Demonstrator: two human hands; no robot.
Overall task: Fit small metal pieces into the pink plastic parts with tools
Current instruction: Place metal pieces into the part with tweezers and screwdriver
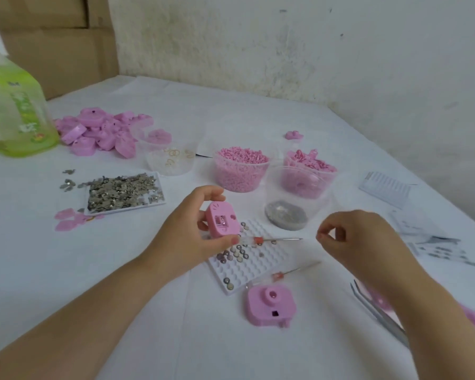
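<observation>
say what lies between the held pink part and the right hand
Head view: beside the pink part, a red-handled needle tool lies across the white dimpled tray, tip toward the right hand; then bare cloth.

I have one view, from a wide-angle camera on the person's head. It faces forward and down across the table (231,111) toward the wall (285,45), close in. The left hand (188,231), gripping a pink part (222,220), and the right hand (362,239) sit mid-frame.
</observation>
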